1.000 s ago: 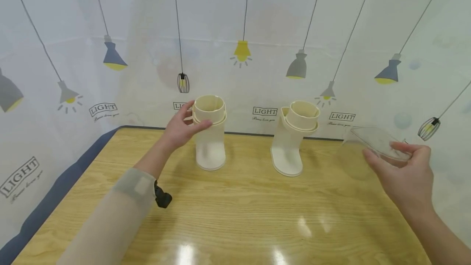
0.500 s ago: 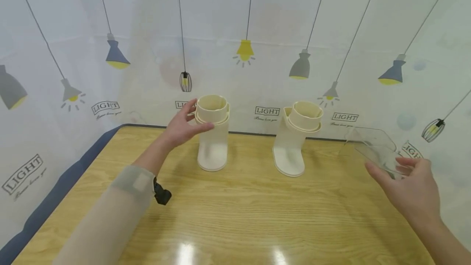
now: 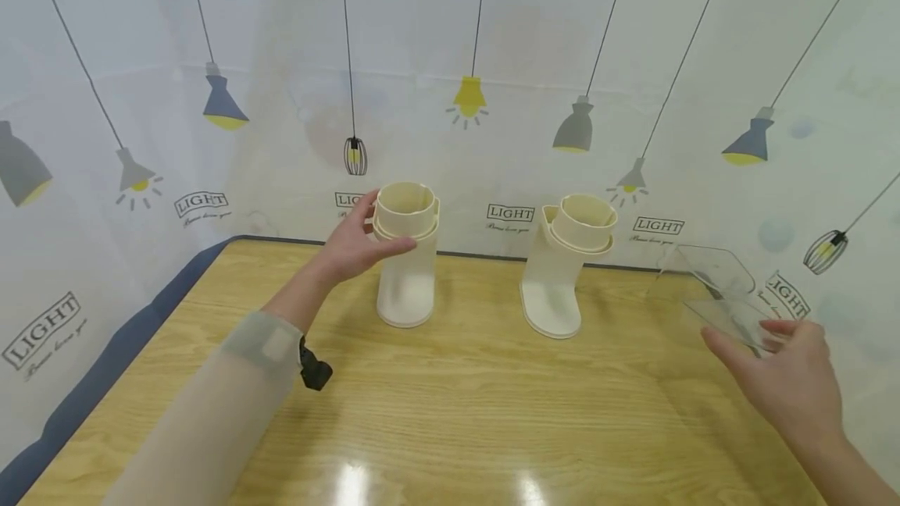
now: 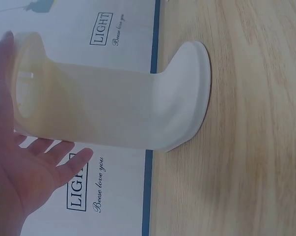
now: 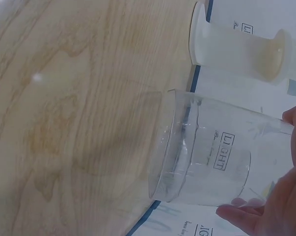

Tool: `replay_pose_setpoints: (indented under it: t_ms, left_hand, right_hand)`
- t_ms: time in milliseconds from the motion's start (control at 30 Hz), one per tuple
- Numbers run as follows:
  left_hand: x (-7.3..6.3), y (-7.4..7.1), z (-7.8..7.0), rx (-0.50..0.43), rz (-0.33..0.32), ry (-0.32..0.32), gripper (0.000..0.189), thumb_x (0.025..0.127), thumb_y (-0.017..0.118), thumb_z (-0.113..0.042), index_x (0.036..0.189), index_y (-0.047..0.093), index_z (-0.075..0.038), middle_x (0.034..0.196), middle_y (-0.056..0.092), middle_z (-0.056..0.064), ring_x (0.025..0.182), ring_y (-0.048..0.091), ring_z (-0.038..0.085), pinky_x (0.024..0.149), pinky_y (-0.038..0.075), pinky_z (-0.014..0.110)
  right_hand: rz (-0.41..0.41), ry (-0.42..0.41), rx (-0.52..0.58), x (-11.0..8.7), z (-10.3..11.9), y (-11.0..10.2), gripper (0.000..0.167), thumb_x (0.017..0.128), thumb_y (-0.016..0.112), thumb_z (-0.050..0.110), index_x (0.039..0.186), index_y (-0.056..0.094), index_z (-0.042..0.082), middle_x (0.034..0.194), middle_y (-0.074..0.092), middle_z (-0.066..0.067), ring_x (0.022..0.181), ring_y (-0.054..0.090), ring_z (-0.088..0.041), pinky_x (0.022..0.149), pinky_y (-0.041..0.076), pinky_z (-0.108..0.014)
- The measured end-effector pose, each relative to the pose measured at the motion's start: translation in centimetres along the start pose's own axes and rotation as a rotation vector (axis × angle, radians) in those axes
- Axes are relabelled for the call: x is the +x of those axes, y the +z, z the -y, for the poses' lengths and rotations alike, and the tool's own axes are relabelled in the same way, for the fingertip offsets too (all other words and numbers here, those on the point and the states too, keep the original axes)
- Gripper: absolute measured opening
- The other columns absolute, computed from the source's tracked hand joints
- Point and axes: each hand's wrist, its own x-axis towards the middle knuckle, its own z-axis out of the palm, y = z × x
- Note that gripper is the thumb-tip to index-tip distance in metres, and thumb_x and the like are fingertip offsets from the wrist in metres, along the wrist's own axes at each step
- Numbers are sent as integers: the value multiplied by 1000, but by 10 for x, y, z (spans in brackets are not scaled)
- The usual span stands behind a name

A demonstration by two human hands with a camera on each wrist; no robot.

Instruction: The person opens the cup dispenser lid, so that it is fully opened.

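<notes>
My left hand [image 3: 358, 244] grips the top ring of a cream stand [image 3: 406, 279], thumb in front and fingers round the left side. A round cream cup [image 3: 405, 211] with an open top sits in that ring. The stand is upright, its rounded foot flat on the table. On the right, my right hand [image 3: 794, 381] holds a clear plastic container [image 5: 211, 152] between thumb and fingers. The container is tilted, its angular rim pointing away from the palm; in the head view its outline is faint. Whether it touches the table I cannot tell.
A second cream stand [image 3: 551, 295] with its own round cup [image 3: 586, 222] stands between the hands, near the back edge of the wooden table [image 3: 450, 404]. Behind it hangs a white curtain [image 3: 408, 22] printed with lamps.
My right hand has moved slightly down, and the clear container has tilted with it. The left hand remains at the left stand. The head view has shifted slightly.
</notes>
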Motion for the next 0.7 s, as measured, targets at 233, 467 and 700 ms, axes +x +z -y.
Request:
replay_pose_setpoints:
  t_ms: [233, 467, 700]
  left_hand:
    - [-6, -3, 1, 24, 1, -10, 115, 88, 92, -48, 175, 19, -28, 169, 42, 16, 156, 45, 44, 119, 50, 63]
    - [-12, -5, 1, 30, 9, -17, 114, 90, 90, -49, 176, 17, -29, 174, 36, 17, 160, 39, 46, 121, 47, 65]
    - [-9, -5, 2, 26, 8, -19, 113, 90, 89, -50, 176, 18, -31, 175, 36, 14, 160, 40, 44, 121, 47, 65]
  right_hand:
    - [3, 88, -4, 8, -13, 1, 119, 95, 72, 71, 161, 21, -13, 158, 32, -46, 138, 47, -64, 87, 52, -62]
    - [18, 138, -23, 9, -18, -3, 121, 98, 68, 70, 167, 5, -6, 161, 24, -48, 138, 44, -64, 92, 49, -65]
    - [57, 153, -67, 11, -26, -3, 128, 99, 67, 68, 168, -2, -14, 160, 18, -51, 137, 40, -66, 101, 48, -74]
